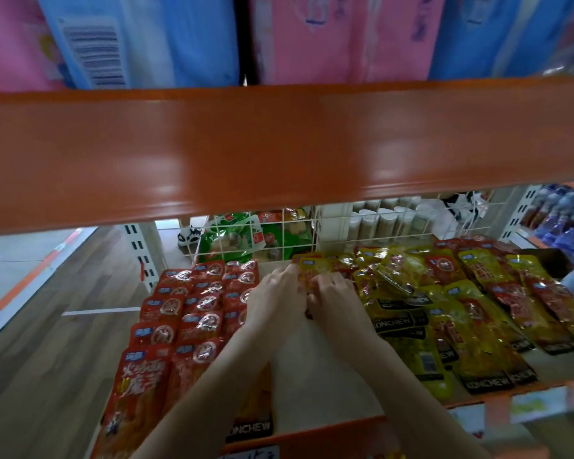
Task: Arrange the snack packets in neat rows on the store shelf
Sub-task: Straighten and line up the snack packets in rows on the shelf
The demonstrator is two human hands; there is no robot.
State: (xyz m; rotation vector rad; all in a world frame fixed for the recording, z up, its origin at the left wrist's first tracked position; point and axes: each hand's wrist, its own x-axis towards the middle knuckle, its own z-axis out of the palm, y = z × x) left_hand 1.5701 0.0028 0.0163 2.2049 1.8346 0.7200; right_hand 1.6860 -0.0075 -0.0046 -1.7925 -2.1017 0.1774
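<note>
Presently both hands meet at the back of the shelf [315, 369], over its bare middle strip. Left hand [276, 294] and right hand [332, 298] both pinch a yellow snack packet [312, 267] between curled fingers. Red packets [193, 313] lie in overlapping rows to the left; yellow packets [461, 329] lie jumbled to the right.

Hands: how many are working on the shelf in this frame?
2. The left hand and right hand meet mid-shelf, both holding a yellow packet near the back, between red and yellow packets.
</note>
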